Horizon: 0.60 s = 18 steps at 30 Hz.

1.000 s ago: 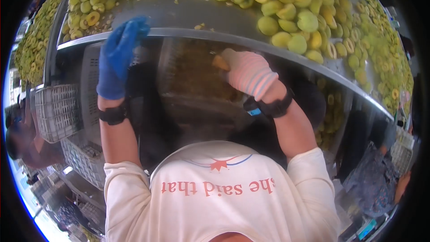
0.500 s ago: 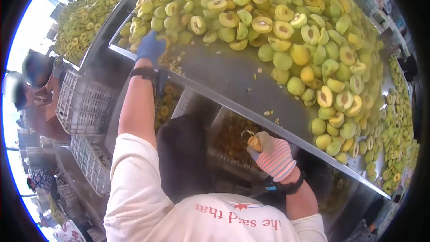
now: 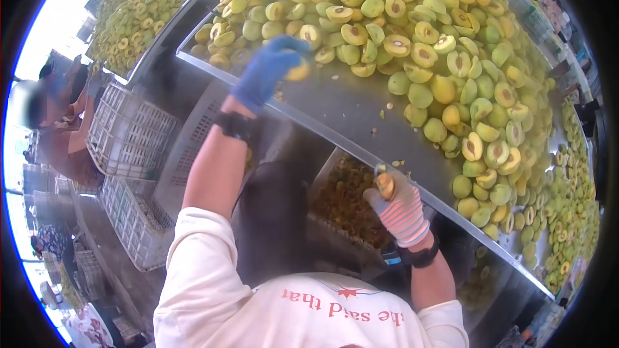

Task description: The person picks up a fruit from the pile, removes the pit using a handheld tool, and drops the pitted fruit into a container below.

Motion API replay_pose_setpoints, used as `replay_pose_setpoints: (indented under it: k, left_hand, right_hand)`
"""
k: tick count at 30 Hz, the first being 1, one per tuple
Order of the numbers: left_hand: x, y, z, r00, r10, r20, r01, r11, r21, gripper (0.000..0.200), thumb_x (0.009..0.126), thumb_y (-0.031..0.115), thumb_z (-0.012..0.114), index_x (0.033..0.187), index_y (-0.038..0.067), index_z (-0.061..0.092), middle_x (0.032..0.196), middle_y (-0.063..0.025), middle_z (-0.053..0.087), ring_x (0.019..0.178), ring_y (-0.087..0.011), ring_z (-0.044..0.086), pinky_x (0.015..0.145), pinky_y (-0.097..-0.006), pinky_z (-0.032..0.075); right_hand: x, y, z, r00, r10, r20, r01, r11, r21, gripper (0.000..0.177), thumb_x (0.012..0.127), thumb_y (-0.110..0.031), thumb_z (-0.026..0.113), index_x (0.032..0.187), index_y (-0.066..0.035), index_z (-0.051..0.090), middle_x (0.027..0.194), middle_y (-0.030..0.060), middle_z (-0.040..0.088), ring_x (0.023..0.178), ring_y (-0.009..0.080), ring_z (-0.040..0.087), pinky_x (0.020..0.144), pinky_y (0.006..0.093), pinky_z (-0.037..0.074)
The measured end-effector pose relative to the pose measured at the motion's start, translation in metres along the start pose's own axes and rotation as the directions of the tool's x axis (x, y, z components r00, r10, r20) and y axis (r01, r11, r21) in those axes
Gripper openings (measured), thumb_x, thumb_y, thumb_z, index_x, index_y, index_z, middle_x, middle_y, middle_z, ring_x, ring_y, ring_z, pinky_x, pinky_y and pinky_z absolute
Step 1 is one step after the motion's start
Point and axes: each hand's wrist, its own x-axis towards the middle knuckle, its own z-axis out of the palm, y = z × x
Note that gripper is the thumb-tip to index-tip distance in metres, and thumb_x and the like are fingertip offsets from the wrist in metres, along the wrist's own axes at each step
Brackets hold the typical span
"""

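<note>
My left hand [image 3: 265, 76], in a blue glove, is raised over the near left of the metal table [image 3: 335, 106]. Its fingers are closed around a yellow fruit half [image 3: 298, 71], partly blurred. My right hand [image 3: 401, 214] wears a striped glove and grips a small tool with an orange handle [image 3: 385, 185] and a curved metal end, near the table's front rim. A large heap of halved green and yellow fruit [image 3: 422, 55], like plums or apricots, covers the table's far side. Several halves show pits.
Below the rim stands a crate of brownish bits [image 3: 351, 203]. White plastic crates [image 3: 129, 135] are stacked at left, beside another person [image 3: 64, 129]. A second fruit-covered table [image 3: 145, 22] lies at the upper left. Small scraps dot the metal surface.
My left hand has come away from the heap's left edge, moving right and toward me with a fruit half. My right hand has risen slightly toward the table rim with the tool.
</note>
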Motion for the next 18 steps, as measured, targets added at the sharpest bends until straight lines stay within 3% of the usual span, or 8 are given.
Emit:
replay_pose_setpoints:
  k: [2, 3, 5, 8, 10, 11, 14, 18]
  left_hand:
    - [-0.029, 0.007, 0.047, 0.988, 0.025, 0.153, -0.012, 0.996, -0.083, 0.028, 0.09, 0.012, 0.058, 0.113, -0.002, 0.065, 0.106, -0.0101, 0.068, 0.1, -0.0215, 0.066, 0.091, -0.0313, 0.051]
    - [-0.044, 0.004, 0.072, 0.967, 0.178, 0.182, -0.175, 0.984, -0.029, 0.028, 0.093, 0.013, 0.058, 0.116, -0.002, 0.064, 0.108, -0.0106, 0.069, 0.101, -0.0219, 0.066, 0.092, -0.0322, 0.051]
    - [-0.078, -0.004, 0.106, 0.951, 0.266, 0.158, -0.261, 0.964, -0.052, 0.03, 0.096, 0.015, 0.058, 0.121, -0.002, 0.061, 0.112, -0.0118, 0.068, 0.102, -0.0229, 0.066, 0.093, -0.0337, 0.052]
    - [-0.1, -0.019, 0.165, 0.965, 0.234, 0.116, -0.216, 0.965, -0.15, 0.033, 0.1, 0.018, 0.058, 0.126, -0.003, 0.058, 0.117, -0.0135, 0.067, 0.105, -0.0246, 0.066, 0.093, -0.0351, 0.053]
    - [-0.108, -0.022, 0.174, 0.91, 0.386, 0.152, -0.397, 0.916, 0.053, 0.035, 0.101, 0.019, 0.058, 0.128, -0.003, 0.056, 0.12, -0.0147, 0.066, 0.107, -0.0258, 0.066, 0.092, -0.0351, 0.054]
    - [-0.111, -0.019, 0.179, 0.909, 0.395, 0.131, -0.402, 0.915, 0.036, 0.035, 0.104, 0.02, 0.054, 0.13, -0.004, 0.054, 0.121, -0.0161, 0.065, 0.106, -0.0274, 0.067, 0.094, -0.0368, 0.055]
    - [-0.108, -0.018, 0.191, 0.985, 0.16, 0.066, -0.129, 0.933, -0.336, 0.033, 0.105, 0.017, 0.052, 0.131, -0.004, 0.052, 0.119, -0.0166, 0.065, 0.105, -0.0274, 0.067, 0.094, -0.0388, 0.056]
    - [-0.104, -0.026, 0.197, 0.915, 0.402, 0.036, -0.403, 0.914, 0.05, 0.03, 0.106, 0.016, 0.051, 0.128, -0.004, 0.053, 0.117, -0.0161, 0.065, 0.098, -0.0263, 0.069, 0.089, -0.0388, 0.057]
  right_hand:
    - [0.001, -0.003, -0.004, 0.999, -0.038, -0.033, 0.038, 0.999, 0.017, 0.031, 0.077, -0.018, 0.078, 0.101, -0.005, 0.064, 0.084, 0.0166, 0.069, 0.081, 0.0361, 0.068, 0.069, 0.0409, 0.053]
    - [0.002, -0.003, -0.005, 0.999, -0.038, -0.039, 0.04, 0.998, 0.047, 0.029, 0.077, -0.018, 0.079, 0.099, -0.005, 0.064, 0.084, 0.016, 0.068, 0.08, 0.0359, 0.067, 0.07, 0.0415, 0.053]
    - [0.004, 0.001, 0.002, 0.974, -0.211, -0.085, 0.206, 0.977, -0.056, 0.028, 0.078, -0.018, 0.078, 0.098, -0.005, 0.064, 0.085, 0.0158, 0.066, 0.079, 0.0363, 0.066, 0.069, 0.0421, 0.053]
    - [0.003, 0.008, -0.002, 0.918, -0.383, -0.101, 0.364, 0.916, -0.169, 0.028, 0.077, -0.015, 0.078, 0.098, -0.003, 0.062, 0.089, 0.0164, 0.065, 0.082, 0.0387, 0.064, 0.074, 0.0431, 0.052]
    - [-0.005, 0.007, -0.002, 0.946, -0.32, -0.053, 0.302, 0.928, -0.219, 0.031, 0.08, -0.013, 0.074, 0.106, -0.001, 0.061, 0.092, 0.0186, 0.065, 0.087, 0.0397, 0.065, 0.075, 0.044, 0.053]
    - [-0.008, 0.008, -0.003, 0.953, -0.301, -0.037, 0.286, 0.932, -0.223, 0.032, 0.082, -0.012, 0.072, 0.109, -0.001, 0.06, 0.094, 0.0195, 0.065, 0.089, 0.04, 0.065, 0.075, 0.0443, 0.053]
    - [-0.007, 0.016, -0.003, 0.949, -0.313, -0.035, 0.305, 0.939, -0.157, 0.026, 0.087, -0.01, 0.063, 0.11, -0.001, 0.06, 0.099, 0.0197, 0.066, 0.091, 0.0395, 0.065, 0.078, 0.0448, 0.053]
    - [-0.001, 0.008, -0.012, 0.994, -0.103, 0.03, 0.107, 0.983, -0.149, 0.021, 0.091, -0.01, 0.054, 0.109, -0.001, 0.062, 0.103, 0.0193, 0.068, 0.099, 0.0382, 0.065, 0.084, 0.045, 0.052]
